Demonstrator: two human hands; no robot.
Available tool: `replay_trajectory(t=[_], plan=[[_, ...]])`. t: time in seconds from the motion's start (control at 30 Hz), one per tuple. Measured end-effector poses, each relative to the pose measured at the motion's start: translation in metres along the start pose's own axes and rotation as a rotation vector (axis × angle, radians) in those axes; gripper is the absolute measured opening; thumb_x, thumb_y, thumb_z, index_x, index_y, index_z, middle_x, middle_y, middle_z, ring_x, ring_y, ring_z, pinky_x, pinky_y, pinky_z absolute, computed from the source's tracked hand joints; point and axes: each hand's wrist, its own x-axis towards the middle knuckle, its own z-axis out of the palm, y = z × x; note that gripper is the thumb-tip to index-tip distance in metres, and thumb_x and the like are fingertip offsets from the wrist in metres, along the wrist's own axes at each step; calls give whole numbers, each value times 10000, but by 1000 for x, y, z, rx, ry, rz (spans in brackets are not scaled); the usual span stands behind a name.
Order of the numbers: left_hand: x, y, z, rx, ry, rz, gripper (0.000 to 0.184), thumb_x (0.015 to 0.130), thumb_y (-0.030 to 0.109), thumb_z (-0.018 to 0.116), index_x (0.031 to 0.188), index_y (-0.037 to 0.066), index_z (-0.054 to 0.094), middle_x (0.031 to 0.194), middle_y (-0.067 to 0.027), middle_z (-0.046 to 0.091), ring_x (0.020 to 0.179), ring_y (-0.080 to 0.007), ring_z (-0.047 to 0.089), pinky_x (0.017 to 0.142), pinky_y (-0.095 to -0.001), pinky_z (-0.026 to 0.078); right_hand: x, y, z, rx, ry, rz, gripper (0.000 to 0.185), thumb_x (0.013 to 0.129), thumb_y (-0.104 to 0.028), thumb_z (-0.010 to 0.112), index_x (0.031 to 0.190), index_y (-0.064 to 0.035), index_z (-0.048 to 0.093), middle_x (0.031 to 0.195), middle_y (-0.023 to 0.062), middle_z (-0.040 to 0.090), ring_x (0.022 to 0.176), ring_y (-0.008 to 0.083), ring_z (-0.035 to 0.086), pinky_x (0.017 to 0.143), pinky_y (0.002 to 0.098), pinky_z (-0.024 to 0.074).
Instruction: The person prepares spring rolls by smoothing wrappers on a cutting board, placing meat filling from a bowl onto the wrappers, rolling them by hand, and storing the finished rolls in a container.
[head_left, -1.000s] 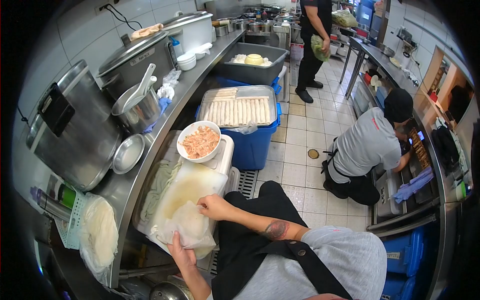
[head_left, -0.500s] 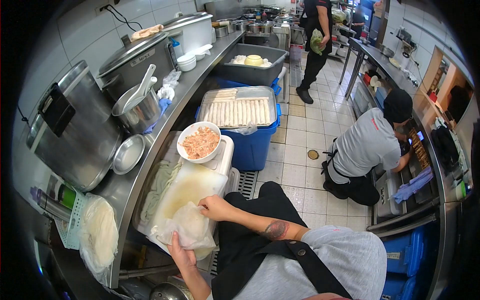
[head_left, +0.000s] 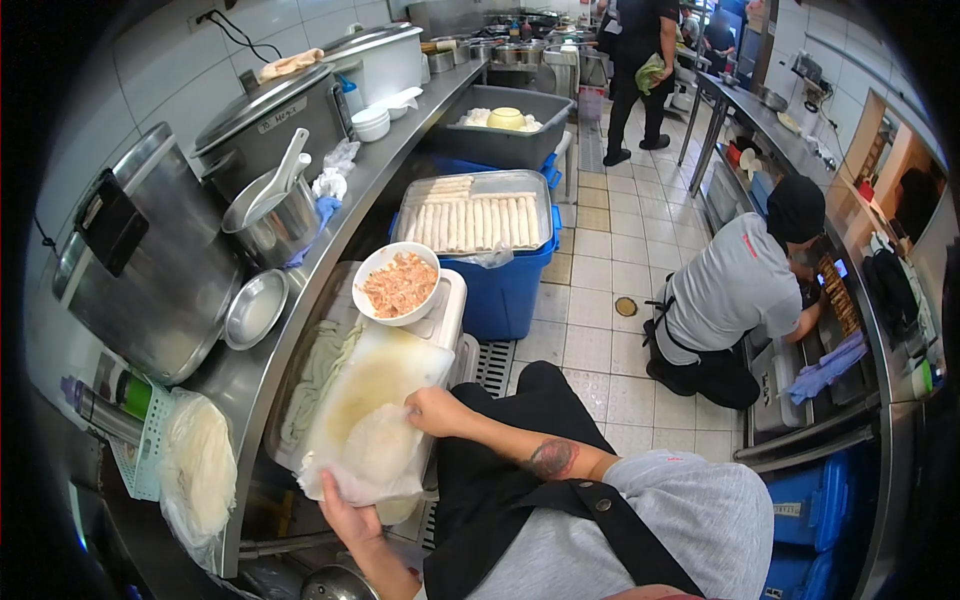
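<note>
A thin, pale, round spring roll wrapper [head_left: 380, 445] lies over the near end of a white cutting board [head_left: 400, 355]. My right hand [head_left: 435, 412] pinches its right edge. On the near left, my left hand [head_left: 350, 512] grips the wrapper's lower edge, thumb on top; whether several layers are in it I cannot tell. Beyond the board, a white bowl [head_left: 360, 297] holds a chopped orange-pink filling [head_left: 402, 284]. Pale green strips [head_left: 315, 385] lie in the container left of the board.
Ahead, a metal tray [head_left: 546, 220] of pale rolls [head_left: 470, 222] rests on a blue bin [head_left: 500, 300]. A steel counter [head_left: 300, 300] with pots runs along the left. A co-worker [head_left: 735, 290] kneels at right; another person [head_left: 640, 80] stands farther back holding something green in a bag.
My left hand has moved left and toward me, and my right hand slightly right. The wrapper, bunched before, is spread flatter over the board. The standing person has stepped farther off.
</note>
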Motion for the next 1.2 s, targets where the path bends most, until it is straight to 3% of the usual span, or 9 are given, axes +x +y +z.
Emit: replay_trajectory(t=[0.33, 0.37, 0.5, 0.6, 0.67, 0.7, 0.97, 1.07, 1.2], plan=[[-9, 65, -3, -155, 14, 87, 526, 1013, 342, 515, 1379, -30, 448, 1406, -155, 506, 1280, -284, 501, 1070, -455, 418, 7, 19, -18, 61, 139, 143, 272, 810, -176, 653, 964, 45, 689, 872, 293, 666, 864, 409, 677, 795, 455, 528], [-7, 70, -13, -176, -39, 100, 501, 1022, 340, 492, 1390, 3, 454, 1427, -139, 496, 1312, -282, 471, 1122, -455, 357, 8, 25, -21, 37, 139, 149, 276, 807, -190, 659, 966, 33, 693, 877, 279, 671, 869, 408, 678, 798, 455, 528], [-15, 97, -35, -285, -191, 7, 499, 1028, 357, 450, 1387, 10, 464, 1422, -139, 505, 1297, -301, 483, 1117, -469, 351, 12, 39, -27, 42, 190, 278, 246, 834, -239, 646, 929, -23, 715, 919, 219, 700, 870, 361, 688, 785, 454, 535], [-13, 112, -53, -327, -336, 29, 439, 1029, 342, 436, 1310, 24, 548, 1350, -143, 577, 1248, -311, 535, 1084, -472, 389, 13, 28, -41, 19, 156, 368, 276, 861, -208, 606, 979, 24, 696, 967, 244, 700, 944, 349, 686, 856, 437, 524], [-22, 121, -52, -351, -228, 107, 387, 1027, 282, 456, 1289, 19, 562, 1335, -145, 586, 1205, -305, 574, 1044, -456, 437, 12, 24, -47, 114, 139, 394, 284, 851, -213, 607, 945, 41, 692, 780, 187, 699, 732, 282, 690, 698, 406, 530], [-27, 128, -54, -338, -232, 133, 382, 1025, 262, 463, 1301, 12, 549, 1327, -147, 590, 1195, -300, 582, 1034, -447, 451, 15, 47, -38, 132, 160, 288, 280, 850, -216, 612, 928, 39, 695, 710, 149, 682, 654, 247, 666, 636, 381, 513], [-60, 169, -46, -162, -76, 312, 390, 1016, 173, 486, 1358, -14, 476, 1278, -137, 613, 1157, -267, 611, 999, -415, 498, 14, 34, -39, 67, 214, 317, 331, 852, -259, 644, 980, 44, 683, 879, 253, 687, 887, 297, 697, 775, 398, 503], [-54, 177, -30, -77, 26, 340, 363, 998, 131, 524, 1333, -8, 510, 1253, -118, 628, 1100, -233, 640, 946, -379, 531, 21, 73, -27, -19, 261, 121, 277, 868, -225, 651, 853, 51, 665, 667, 56, 620, 619, 133, 548, 584, 324, 445], [-12, 237, -13, -31, -137, 260, 367, 985, 171, 560, 1308, -2, 541, 1215, -110, 653, 1050, -238, 659, 922, -384, 541, 13, 43, -41, 136, 176, 205, 248, 883, -191, 642, 814, 46, 655, 666, 17, 604, 613, 89, 503, 545, 293, 410]])
